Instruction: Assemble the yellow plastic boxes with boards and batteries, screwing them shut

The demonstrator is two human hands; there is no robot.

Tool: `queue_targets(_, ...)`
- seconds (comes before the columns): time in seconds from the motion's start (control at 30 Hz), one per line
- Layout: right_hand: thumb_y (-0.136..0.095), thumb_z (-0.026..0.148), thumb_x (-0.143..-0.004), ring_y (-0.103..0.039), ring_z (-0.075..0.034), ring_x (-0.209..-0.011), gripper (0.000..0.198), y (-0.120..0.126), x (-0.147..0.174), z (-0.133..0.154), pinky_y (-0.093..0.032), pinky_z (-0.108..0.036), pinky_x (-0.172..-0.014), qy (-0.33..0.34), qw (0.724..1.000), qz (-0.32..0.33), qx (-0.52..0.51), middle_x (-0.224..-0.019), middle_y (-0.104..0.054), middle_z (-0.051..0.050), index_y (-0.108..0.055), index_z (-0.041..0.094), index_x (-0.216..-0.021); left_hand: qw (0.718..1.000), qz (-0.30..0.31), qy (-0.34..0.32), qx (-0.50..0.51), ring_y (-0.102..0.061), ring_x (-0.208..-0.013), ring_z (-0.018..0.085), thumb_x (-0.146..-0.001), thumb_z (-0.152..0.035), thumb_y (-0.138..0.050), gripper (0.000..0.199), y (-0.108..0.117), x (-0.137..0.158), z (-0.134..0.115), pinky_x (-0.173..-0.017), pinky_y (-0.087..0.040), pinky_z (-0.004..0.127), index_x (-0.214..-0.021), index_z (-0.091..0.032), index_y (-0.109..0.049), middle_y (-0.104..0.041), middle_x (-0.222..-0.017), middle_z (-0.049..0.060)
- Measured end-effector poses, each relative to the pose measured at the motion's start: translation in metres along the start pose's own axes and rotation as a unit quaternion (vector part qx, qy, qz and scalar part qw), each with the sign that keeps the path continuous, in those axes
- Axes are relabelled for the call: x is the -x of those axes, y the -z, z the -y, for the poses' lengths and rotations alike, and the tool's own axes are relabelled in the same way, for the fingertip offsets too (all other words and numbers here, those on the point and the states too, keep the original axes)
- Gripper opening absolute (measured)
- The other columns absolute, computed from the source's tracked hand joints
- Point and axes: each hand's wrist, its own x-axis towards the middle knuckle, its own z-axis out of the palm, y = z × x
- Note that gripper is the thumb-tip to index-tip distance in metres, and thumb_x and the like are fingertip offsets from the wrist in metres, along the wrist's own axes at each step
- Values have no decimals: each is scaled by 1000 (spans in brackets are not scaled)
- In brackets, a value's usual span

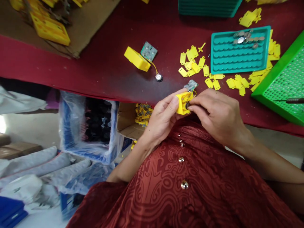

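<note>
Red cloth (95, 63) lies under the teal tray (239, 50); below it, a light, rigid yellow housing (182, 103), seemingly fragile at its wires, is pinched at its sides by left hand (162, 118) and right hand (218, 115).

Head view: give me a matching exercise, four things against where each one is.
Things:
1. yellow housing
2. teal tray
3. green basket
4. cardboard box of parts

Places:
A. far right edge of the table
B. below the table edge, left of the hands
C. between the fingers of both hands
D. on the red table, among small yellow tabs

Pairs: 1-C, 2-D, 3-A, 4-B
</note>
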Motion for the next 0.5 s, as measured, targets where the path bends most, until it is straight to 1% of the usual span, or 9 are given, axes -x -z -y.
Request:
queue_targets(0.07,-62,21,-105,-72,-21,-90,16,-2,2,2,-59,-37,-81,4,1000,-19,4,-96,-77,-8,-77,19,-100,1000,9,16,6,-77,-128,28,-96,-48,-81,40,-1,0,-2,-102,-67,37,-124,-19,-81,-82,-132,10)
queue_targets(0.13,-61,18,-105,-73,-21,-91,17,-2,4,5,-61,-36,-82,24,999,-27,3,-98,-78,-8,-77,18,-100,1000,13,13,4,-79,-124,27,-92,-44,-85,41,-1,0,-3,-100,-68,35,-124,-20,-80,-83,-129,9)
queue_targets(0.2,-59,14,-105,-75,-19,-93,20,1,5,8,-63,-35,-84,44,998,-32,-16,-101,-80,-8,-78,18,-101,1000,10,-3,0,-82,-112,22,-83,-34,-94,42,-2,-1,-1,-95,-68,29,-120,-20,-79,-85,-120,6)
queue_targets(0.23,-58,13,-105,-76,-19,-94,22,4,5,10,-64,-35,-85,42,998,-38,-30,-103,-80,-7,-79,19,-104,1000,4,-11,0,-82,-105,20,-79,-28,-96,44,-2,-1,-1,-90,-68,26,-118,-19,-78,-85,-115,4)
queue_targets(0.3,-59,13,-106,-77,-18,-96,24,10,6,14,-65,-35,-86,12,997,-63,-50,-106,-81,-5,-81,23,-110,1000,-5,-11,4,-83,-96,17,-78,-23,-97,44,-2,0,-1,-82,-68,22,-116,-19,-75,-86,-108,3)
queue_targets(0.33,-61,13,-106,-78,-19,-97,24,12,7,15,-65,-35,-87,-8,995,-82,-51,-107,-81,-5,-81,24,-112,1000,-6,-4,6,-84,-96,17,-79,-23,-96,44,-3,1,-1,-80,-68,22,-117,-19,-74,-86,-108,3)
queue_targets(0.4,-63,13,-105,-78,-19,-100,22,17,7,17,-66,-36,-88,-42,992,-116,-39,-108,-81,-6,-81,24,-112,1000,1,14,4,-85,-101,21,-81,-25,-94,45,-4,2,-4,-78,-68,22,-119,-18,-70,-86,-112,6)
queue_targets(0.5,-64,12,-105,-77,-18,-99,19,18,9,17,-65,-34,-87,-48,987,-152,-34,-106,-80,-7,-79,22,-110,1000,8,15,-8,-86,-106,25,-81,-26,-94,49,-7,3,-6,-75,-68,22,-120,-19,-65,-86,-117,8)
